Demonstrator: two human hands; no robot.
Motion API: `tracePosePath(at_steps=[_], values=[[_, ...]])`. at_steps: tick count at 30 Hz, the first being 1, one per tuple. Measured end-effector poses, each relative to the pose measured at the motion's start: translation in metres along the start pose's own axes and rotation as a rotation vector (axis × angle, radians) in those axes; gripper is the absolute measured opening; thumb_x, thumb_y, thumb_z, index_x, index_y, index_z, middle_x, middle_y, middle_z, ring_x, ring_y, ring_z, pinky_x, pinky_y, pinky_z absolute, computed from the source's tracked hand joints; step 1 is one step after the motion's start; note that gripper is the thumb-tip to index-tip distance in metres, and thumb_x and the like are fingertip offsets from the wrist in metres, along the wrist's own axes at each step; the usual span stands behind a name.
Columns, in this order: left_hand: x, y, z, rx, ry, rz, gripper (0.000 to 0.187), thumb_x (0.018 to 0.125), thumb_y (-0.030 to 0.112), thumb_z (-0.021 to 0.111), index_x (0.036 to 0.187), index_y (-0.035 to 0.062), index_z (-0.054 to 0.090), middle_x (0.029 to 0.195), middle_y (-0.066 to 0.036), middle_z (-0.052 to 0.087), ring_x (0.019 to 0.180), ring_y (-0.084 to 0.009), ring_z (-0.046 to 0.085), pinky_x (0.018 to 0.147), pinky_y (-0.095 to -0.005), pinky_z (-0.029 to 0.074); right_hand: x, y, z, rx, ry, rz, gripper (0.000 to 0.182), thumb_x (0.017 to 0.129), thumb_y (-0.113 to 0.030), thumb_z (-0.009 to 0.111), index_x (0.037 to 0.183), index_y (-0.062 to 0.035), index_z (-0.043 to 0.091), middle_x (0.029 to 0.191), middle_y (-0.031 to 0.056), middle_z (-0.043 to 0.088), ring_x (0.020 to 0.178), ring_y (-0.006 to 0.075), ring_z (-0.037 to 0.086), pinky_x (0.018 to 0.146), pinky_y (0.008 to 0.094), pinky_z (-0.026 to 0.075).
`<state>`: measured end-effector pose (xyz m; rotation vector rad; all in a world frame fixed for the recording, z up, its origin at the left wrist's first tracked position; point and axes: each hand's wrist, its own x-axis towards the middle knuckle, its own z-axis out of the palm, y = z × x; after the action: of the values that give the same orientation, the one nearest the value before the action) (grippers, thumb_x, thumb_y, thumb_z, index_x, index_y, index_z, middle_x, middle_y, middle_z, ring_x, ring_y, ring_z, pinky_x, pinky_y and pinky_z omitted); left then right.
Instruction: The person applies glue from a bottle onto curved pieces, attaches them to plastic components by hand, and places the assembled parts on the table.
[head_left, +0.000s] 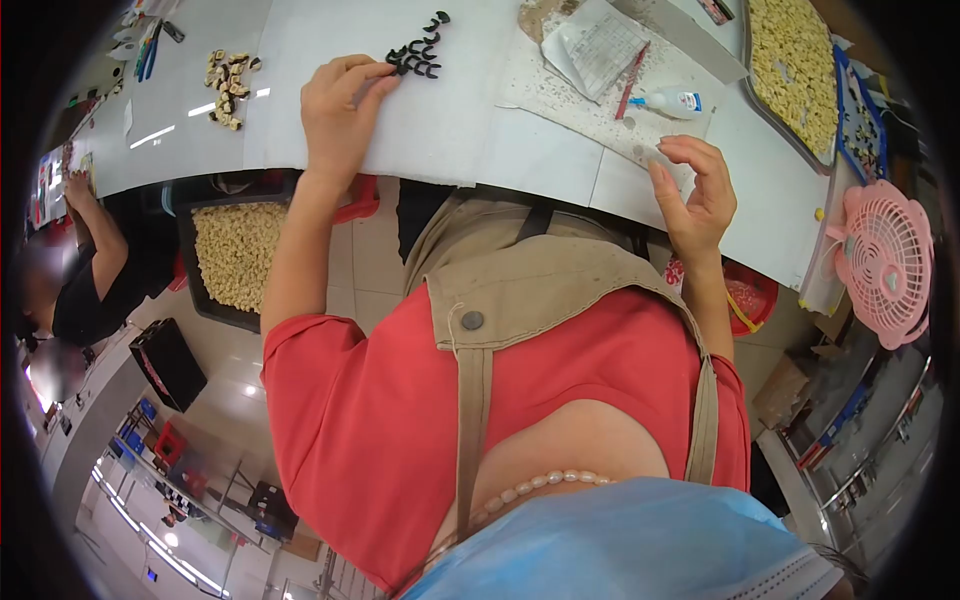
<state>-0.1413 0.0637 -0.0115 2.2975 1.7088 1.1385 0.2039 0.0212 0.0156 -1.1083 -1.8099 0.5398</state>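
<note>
My left hand (343, 100) reaches over the white work surface, thumb and forefinger brought together at the near edge of a group of small black curved pieces (425, 55). A black piece shows at these fingertips and appears pinched between them. My right hand (700, 190) is raised at the table's front edge, fingers curled loosely and apart from the thumb, with nothing visible in it. Nearest to it is a small white bottle (672, 102) with a blue tip, lying on a speckled board (520, 85). A red pen-like stick (632, 80) lies beside the bottle.
Black-and-cream pieces (228, 90) are piled at left, beyond them pliers (148, 50). Papers (597, 50) lie on the board. A tray of yellowish pieces (790, 70) and a pink fan (885, 262) stand at right. A bin of pale pieces (238, 255) sits below; another person's arm (100, 235) is far left.
</note>
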Motion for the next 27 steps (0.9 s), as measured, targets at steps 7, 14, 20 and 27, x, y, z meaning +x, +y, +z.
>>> tracePosePath(at_steps=[7,14,20,27], values=[[0.005,0.035,-0.002,-0.738,0.056,-0.524,0.012,0.083,0.006,0.056,0.094,0.0014,0.058,0.091,-0.010,0.062,0.081,-0.0146,0.059,0.065,-0.0226,0.046,0.034,0.037,-0.038,-0.170,-0.085,0.123,0.017,0.074,-0.008,0.065,0.090,-0.0039,0.061,0.085,0.0055,0.061,0.075,0.0153,0.057,0.068,0.0238,0.045],[-0.017,0.121,0.038,-1.629,-0.429,-0.994,0.019,0.087,0.008,0.051,0.103,-0.0023,0.053,0.092,-0.013,0.058,0.080,-0.0133,0.059,0.062,-0.0164,0.048,0.038,0.046,-0.037,-0.195,-0.233,0.250,0.026,0.074,-0.017,0.066,0.098,-0.0082,0.062,0.091,0.0044,0.058,0.081,0.0127,0.054,0.067,0.0216,0.042],[-0.023,0.158,0.059,-1.769,-0.539,-1.186,0.030,0.081,0.003,0.058,0.109,-0.0038,0.050,0.097,-0.013,0.059,0.089,-0.0153,0.059,0.068,-0.0181,0.051,0.001,0.048,-0.031,-0.260,-0.120,0.084,0.020,0.077,-0.017,0.064,0.091,-0.0034,0.059,0.080,0.0069,0.061,0.069,0.0133,0.057,0.058,0.0218,0.044],[-0.029,0.161,0.061,-1.694,-0.541,-1.155,0.029,0.082,0.002,0.056,0.111,-0.0016,0.050,0.097,-0.011,0.059,0.088,-0.0123,0.059,0.063,-0.0157,0.050,-0.024,0.000,-0.029,0.387,0.113,0.454,0.021,0.079,-0.020,0.064,0.086,-0.0025,0.056,0.071,0.0004,0.055,0.063,0.0047,0.047,0.056,0.0186,0.039]])
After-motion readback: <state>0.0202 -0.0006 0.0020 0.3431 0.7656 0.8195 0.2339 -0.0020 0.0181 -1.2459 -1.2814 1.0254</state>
